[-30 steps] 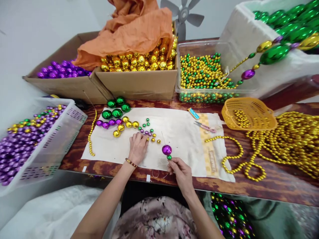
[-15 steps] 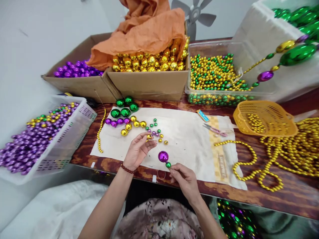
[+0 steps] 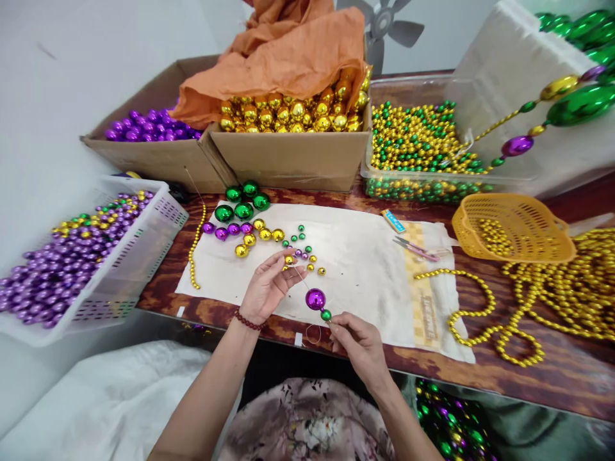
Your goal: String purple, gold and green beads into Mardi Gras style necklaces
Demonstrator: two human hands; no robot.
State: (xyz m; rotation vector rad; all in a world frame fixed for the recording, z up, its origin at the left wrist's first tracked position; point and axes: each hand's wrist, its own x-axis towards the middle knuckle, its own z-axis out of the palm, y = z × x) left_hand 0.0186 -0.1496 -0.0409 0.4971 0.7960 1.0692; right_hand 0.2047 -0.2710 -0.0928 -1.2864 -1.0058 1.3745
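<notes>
Rightward, the large purple bead (image 3: pixel 316 299) has open cloth (image 3: pixel 368 275).

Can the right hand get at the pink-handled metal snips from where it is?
Probably yes: only flat white cloth seems to lie between the right hand and the snips, though its fingertips are busy at the small round green bead.

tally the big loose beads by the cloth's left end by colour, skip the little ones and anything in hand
Green beads: 5
Purple beads: 4
Gold beads: 5
Total: 14
</notes>
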